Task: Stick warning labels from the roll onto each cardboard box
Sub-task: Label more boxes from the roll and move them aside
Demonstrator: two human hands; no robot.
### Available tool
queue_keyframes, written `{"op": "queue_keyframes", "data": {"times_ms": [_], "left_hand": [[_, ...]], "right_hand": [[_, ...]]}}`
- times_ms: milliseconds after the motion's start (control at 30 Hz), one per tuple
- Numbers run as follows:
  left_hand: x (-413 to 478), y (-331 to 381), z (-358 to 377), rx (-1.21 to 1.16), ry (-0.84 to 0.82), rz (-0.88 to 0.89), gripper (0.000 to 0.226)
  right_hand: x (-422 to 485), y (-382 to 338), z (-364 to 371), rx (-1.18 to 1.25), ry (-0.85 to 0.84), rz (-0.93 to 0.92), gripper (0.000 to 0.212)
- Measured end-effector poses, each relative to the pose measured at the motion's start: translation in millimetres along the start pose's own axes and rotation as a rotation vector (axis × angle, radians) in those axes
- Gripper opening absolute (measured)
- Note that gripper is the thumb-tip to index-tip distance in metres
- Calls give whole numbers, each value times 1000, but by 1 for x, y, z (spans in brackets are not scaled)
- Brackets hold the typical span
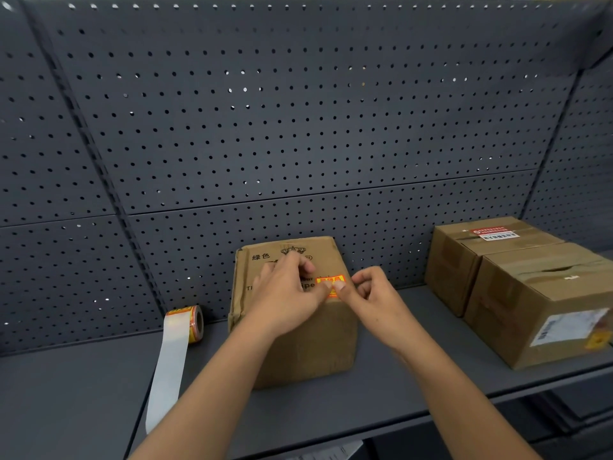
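**Label under both thumbs, long axis thumb to thumb**

Head view. The left hand [288, 290] lies over the top of the middle cardboard box [298, 346], fingers loosely bent on the cardboard and holding nothing, with the thumb tip on the left end of the warning label [331, 281]. The right hand [371, 288] has its fingers curled in towards the palm and its thumb tip on the label's right end. I cannot tell whether it pinches the label's edge or only presses it.

The label sits directly beneath and between the two thumb tips, at the box's near top edge. Its long axis runs left to right, from one thumb to the other. Its lower part seems to reach the edge, but blur prevents certainty.

Judgement: this is the press-down step. Smoothing should run outward along that axis, each thumb towards its own side.

The label roll [191, 322] stands well left of the left fingers, so the left hand is the nearer. Its bare backing strip [169, 370] trails towards the viewer. Two further boxes lie well right of the right fingers. The rear box [464, 260] carries a red and white sticker. The near box [530, 327] shows a small orange patch low on its front, which may be a label.
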State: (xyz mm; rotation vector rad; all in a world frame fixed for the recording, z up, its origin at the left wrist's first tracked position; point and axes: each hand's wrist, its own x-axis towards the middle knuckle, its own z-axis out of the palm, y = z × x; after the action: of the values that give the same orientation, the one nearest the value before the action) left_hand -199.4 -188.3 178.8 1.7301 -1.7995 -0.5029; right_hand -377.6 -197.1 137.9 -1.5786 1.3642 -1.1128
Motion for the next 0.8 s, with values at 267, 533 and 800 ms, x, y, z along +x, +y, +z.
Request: {"op": "queue_keyframes", "data": {"times_ms": [267,533,800], "left_hand": [[-3,10,4,26,-56,50,24],[-3,5,3,26,-14,50,17],[0,8,7,52,-49,50,12]], "right_hand": [[3,-1,-7,-143,-66,12,21],[-4,5,-3,-66,-29,6,35],[0,7,-3,-145,14,12,29]]}}
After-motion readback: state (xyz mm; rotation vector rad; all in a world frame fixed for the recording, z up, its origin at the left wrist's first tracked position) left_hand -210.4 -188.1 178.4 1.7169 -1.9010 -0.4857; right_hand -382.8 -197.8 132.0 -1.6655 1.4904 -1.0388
